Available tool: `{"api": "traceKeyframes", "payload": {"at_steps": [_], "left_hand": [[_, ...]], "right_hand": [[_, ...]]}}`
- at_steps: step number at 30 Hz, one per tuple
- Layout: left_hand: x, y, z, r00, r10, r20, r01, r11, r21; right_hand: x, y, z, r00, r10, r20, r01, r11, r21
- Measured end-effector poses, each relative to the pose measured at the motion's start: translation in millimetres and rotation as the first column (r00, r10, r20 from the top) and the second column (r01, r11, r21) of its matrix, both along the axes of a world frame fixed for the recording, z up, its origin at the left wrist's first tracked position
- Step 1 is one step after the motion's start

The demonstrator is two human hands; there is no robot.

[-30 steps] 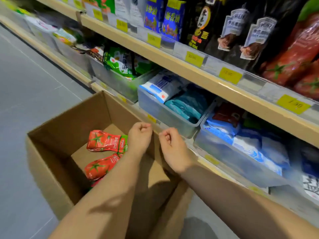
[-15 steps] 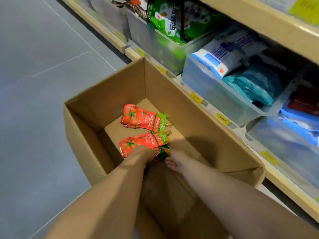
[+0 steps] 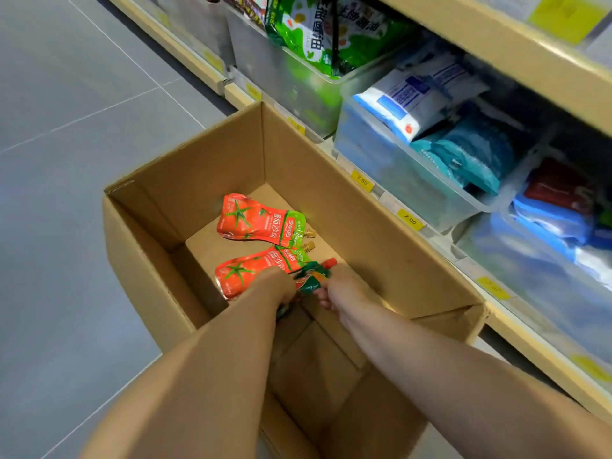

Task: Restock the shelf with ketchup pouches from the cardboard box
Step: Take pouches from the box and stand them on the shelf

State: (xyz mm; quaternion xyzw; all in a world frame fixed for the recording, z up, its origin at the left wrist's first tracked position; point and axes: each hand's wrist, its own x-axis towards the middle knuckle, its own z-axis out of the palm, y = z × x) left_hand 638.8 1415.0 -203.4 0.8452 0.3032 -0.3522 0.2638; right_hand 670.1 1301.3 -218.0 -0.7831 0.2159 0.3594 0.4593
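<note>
With both hands (image 3: 299,288) in cardboard box (image 3: 331,180), 3 ketchup pouches (image 3: 256,217) visible

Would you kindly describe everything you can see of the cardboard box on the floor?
The cardboard box is plain brown corrugated board, open at the top, standing on the grey floor against the bottom shelf's edge. Two red tomato-print ketchup pouches lie flat on its bottom, spouts toward the shelf. Both arms reach in: the left hand rests on the nearer pouch, and the right hand touches a third, darker pouch.
</note>
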Motion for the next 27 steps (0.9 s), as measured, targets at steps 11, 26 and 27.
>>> {"api": "traceKeyframes", "payload": {"at_steps": [11, 26, 27], "left_hand": [[16.2, -36.7, 48.9, 0.774, 0.536, 0.337, -0.238, 0.739, -0.63], [63.5, -100.4, 200.6, 0.478, 0.283, 0.831, 0.303, 0.835, -0.459], [64.8, -108.6, 205.7, 0.453, 0.266, 0.851, 0.309, 0.848, -0.43]], "right_hand": [[10.9, -61.7, 132.9, 0.714, 0.303, 0.632, -0.311, 0.945, -0.102], [35.9, -161.5, 275.6, 0.513, -0.165, 0.842, -0.16, 0.946, 0.283], [35.4, -172.0, 278.4, 0.527, -0.175, 0.832, -0.144, 0.946, 0.29]]}}
